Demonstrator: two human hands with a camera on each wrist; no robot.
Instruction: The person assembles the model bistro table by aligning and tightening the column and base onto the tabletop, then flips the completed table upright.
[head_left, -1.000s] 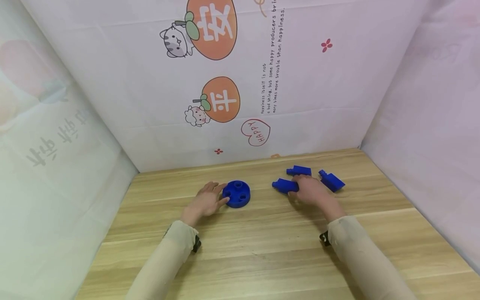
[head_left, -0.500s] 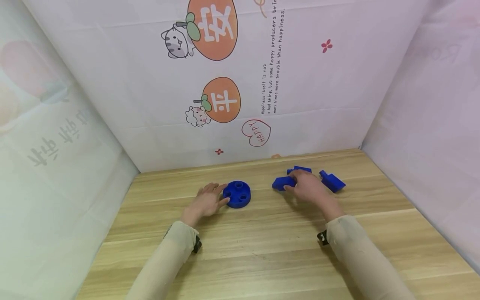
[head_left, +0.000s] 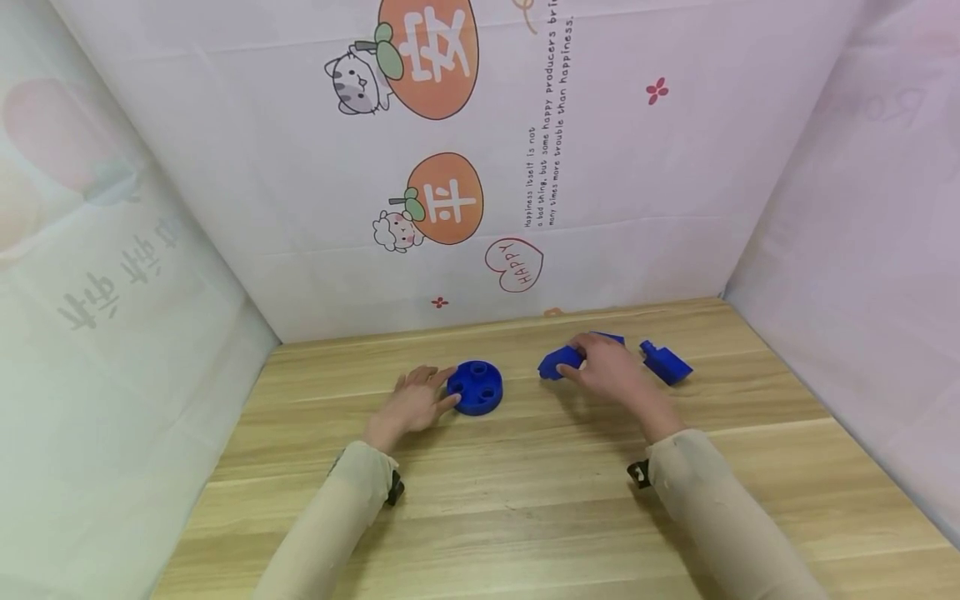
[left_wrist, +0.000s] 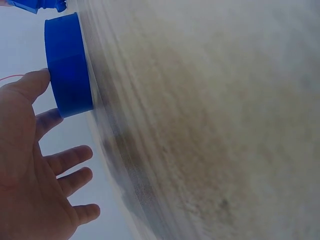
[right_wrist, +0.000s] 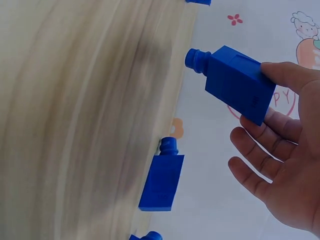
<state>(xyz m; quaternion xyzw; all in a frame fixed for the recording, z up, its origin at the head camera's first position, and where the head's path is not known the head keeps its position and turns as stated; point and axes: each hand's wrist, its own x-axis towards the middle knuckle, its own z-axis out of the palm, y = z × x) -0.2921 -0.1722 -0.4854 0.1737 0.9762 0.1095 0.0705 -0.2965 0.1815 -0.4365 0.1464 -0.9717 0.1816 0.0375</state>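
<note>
A round blue base (head_left: pixel 475 402) with three raised ringed sockets lies flat on the table. My left hand (head_left: pixel 408 408) touches its left rim with thumb and index finger, spread and fairly straight; the other fingers extend free in the left wrist view. My right hand (head_left: pixel 611 371) pinches a blue block (right_wrist: pixel 240 82) with a ribbed peg, thumb on one side and fingers on the other. In the right wrist view the block is tilted, its peg pointing toward the table. A second such block (right_wrist: pixel 162 182) is partly hidden behind my right hand in the head view.
A third blue pegged block (head_left: pixel 666 364) lies to the right of my right hand on the wood-grain table (head_left: pixel 510 517). A printed white cloth wall (head_left: pixel 615 250) rises at the table's back edge, with more cloth at both sides.
My right hand has picked up the nearest block, turned it so its peg points down, and shifted slightly left. The left hand and the round base stay as they were.
</note>
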